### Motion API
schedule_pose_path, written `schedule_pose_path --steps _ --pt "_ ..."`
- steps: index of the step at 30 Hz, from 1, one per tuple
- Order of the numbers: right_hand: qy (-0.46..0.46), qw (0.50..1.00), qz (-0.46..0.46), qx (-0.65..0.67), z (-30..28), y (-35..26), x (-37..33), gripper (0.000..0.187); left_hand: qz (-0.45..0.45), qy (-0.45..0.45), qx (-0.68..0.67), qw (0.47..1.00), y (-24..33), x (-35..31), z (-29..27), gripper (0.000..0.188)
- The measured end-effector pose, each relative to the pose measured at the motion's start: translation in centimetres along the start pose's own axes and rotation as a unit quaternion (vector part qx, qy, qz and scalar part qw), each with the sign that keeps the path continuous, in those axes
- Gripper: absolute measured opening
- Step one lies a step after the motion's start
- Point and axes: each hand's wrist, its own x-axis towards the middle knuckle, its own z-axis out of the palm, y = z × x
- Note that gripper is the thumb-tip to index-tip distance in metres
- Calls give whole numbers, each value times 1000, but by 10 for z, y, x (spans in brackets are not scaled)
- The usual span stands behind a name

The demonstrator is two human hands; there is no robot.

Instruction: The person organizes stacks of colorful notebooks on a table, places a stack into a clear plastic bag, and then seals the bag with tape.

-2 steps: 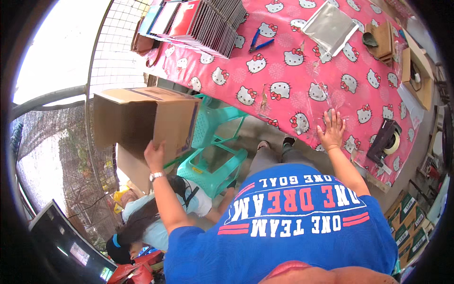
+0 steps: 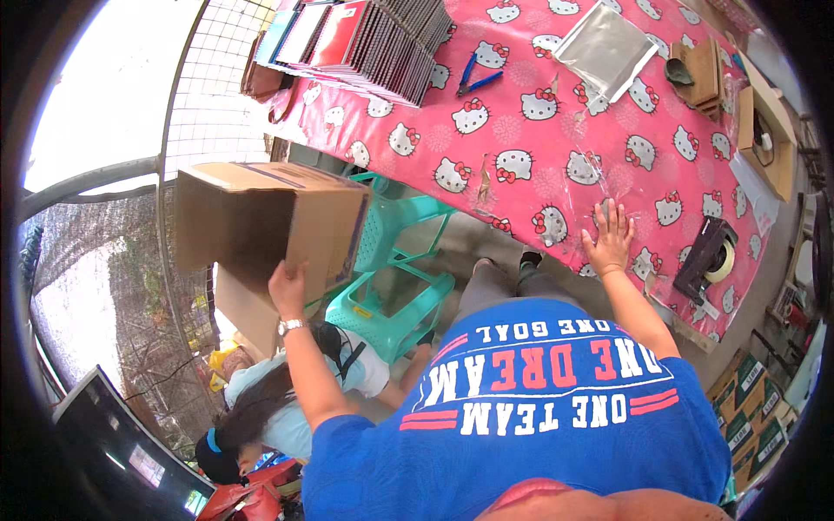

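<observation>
My left hand [image 2: 287, 288] grips the lower edge of an open cardboard box [image 2: 328, 230], fingers curled over the rim at its mouth. The box lies tilted on its side, its dark opening turned left and a flap hanging below. On the right, my right hand [image 2: 611, 236] rests flat with fingers spread on the pink cartoon-cat tablecloth [image 2: 486, 139], near the table's front edge. A black tape dispenser [image 2: 700, 260] with a roll of clear tape stands right of that hand. Nothing shows in the right hand.
Stacked spiral notebooks [image 2: 382, 52], blue-handled pliers [image 2: 480, 84], clear plastic sleeves [image 2: 605, 52] and brown blocks [image 2: 708, 78] lie on the table. Green plastic stools [image 2: 382, 326] stand beneath the box. Another person [image 2: 282, 408] is low at my left, near a monitor [image 2: 117, 447].
The box and my left hand have shifted slightly right and down. My right hand has stayed in place on the tablecloth.
</observation>
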Motion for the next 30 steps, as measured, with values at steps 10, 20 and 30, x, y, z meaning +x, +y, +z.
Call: schedule_pose_path --steps 10,20,30 --pt "-17 1000 0 1 -1 -3 3 68 25 -38 151 987 -23 -2 124 24" --pt "-21 1000 9 3 4 2 10 68 -55 -123 -27 990 -14 28 130 30" --pt "-21 1000 10 -8 13 18 30 68 -11 -97 -5 995 4 48 136 30"
